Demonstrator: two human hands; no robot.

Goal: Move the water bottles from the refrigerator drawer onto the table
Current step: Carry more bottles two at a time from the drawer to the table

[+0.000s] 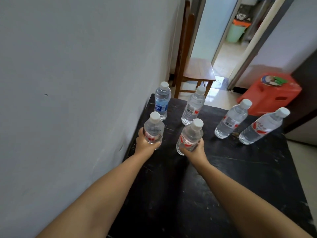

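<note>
Over the black table (231, 169), my left hand (145, 143) grips a clear red-labelled water bottle (153, 127) near the wall side. My right hand (193, 149) grips a second red-labelled bottle (190, 134) beside it. Both bottles are upright; whether their bases touch the table I cannot tell. Further back stand a blue-labelled bottle (162, 102) and a red-labelled bottle (193, 106). Two more red-labelled bottles (231, 119) (262, 127) stand at the right. The refrigerator drawer is out of view.
A grey wall (77, 100) runs along the table's left edge. Beyond the table stand a wooden chair (193, 69) and a red plastic stool (271, 93). An open doorway leads to a room with a green bin (235, 32).
</note>
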